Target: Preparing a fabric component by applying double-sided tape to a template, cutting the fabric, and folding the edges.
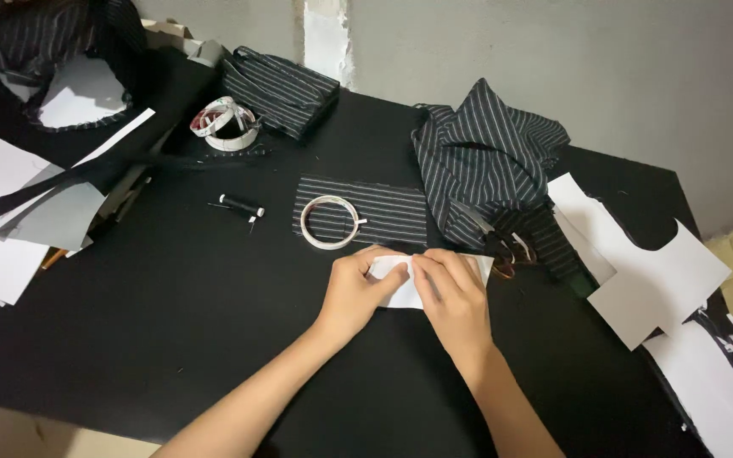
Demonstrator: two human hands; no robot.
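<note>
single head view, looking steeply down over black table (171, 322), close above own hands, wall beyond.

Both hands press on a small white piece (402, 284) lying on the black table (171, 322) — the left hand (358, 288) at its left edge, the right hand (451, 293) over its middle. Just above them a roll of tape (330, 222) rests on a striped fabric rectangle (383, 212); scissors (511, 250) lie beside the crumpled striped cloth (485, 153).
</note>
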